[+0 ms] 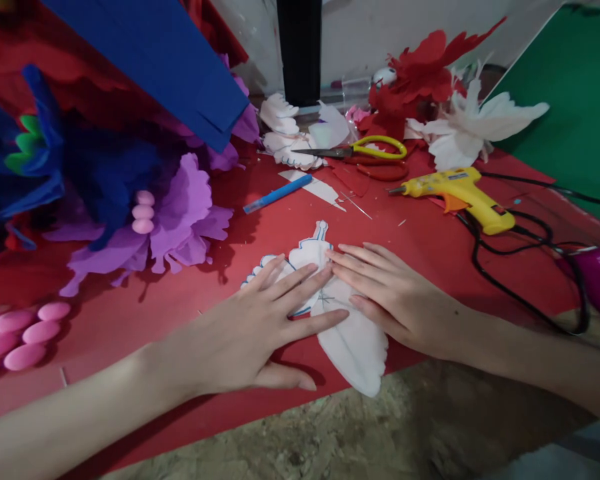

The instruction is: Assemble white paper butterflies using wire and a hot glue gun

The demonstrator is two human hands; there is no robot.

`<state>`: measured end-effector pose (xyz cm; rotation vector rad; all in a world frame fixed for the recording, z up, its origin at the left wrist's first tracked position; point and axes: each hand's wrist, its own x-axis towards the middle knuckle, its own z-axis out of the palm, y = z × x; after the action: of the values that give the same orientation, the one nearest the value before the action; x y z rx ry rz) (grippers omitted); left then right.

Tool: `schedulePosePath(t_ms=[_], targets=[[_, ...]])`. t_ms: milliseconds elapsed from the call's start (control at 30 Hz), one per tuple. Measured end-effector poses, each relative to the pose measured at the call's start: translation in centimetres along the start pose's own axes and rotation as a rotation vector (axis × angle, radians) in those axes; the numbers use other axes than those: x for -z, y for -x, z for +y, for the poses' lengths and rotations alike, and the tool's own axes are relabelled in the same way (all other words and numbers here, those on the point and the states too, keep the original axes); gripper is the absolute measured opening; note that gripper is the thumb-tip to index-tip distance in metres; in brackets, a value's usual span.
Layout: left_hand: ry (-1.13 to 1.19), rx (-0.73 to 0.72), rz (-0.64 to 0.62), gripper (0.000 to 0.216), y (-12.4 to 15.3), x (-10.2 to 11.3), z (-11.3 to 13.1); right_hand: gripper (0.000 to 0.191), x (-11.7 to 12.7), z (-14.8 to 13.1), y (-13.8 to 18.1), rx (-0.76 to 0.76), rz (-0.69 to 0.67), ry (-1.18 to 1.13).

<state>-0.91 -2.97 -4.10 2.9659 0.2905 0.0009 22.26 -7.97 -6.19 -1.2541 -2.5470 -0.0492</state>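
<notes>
A white butterfly-wing-like cutout [355,343] with scalloped edges and blue pen outlines lies on the red sheet [190,347] near its front edge. My left hand [250,327] rests flat over its left part, fingers spread. From the other side, my right hand [400,293] lies on its right part with fingers stretched out and close together. The fingertips of both hands nearly meet at the middle of the cutout. A small dark star-shaped mark shows there. Parts of the cutout are hidden under the fingers.
Beyond the hands lie a blue pen [277,194], yellow-handled scissors [375,148] and white scraps [313,187]. A yellow glue gun [463,193] with a black cord stands at right. Purple flower shapes [190,213] and pink oval pieces [33,333] are at left.
</notes>
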Motion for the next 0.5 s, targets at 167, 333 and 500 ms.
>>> schedulePosePath(t_ms=[167, 333, 500], targets=[[-0.009, 0.054, 0.017, 0.068, -0.8, 0.4, 1.2, 0.035, 2.5, 3.0, -0.7, -0.116, 0.175, 0.079], [-0.038, 0.151, 0.068, 0.066, -1.6, 0.2, 2.1, 0.040, 5.2, 7.0, -0.3, -0.644, -0.047, 0.460], [-0.038, 0.150, 0.064, 0.067, -1.4, -0.6, 1.9, 0.038, 5.2, 9.6, 1.6, -0.873, -0.231, 0.567]])
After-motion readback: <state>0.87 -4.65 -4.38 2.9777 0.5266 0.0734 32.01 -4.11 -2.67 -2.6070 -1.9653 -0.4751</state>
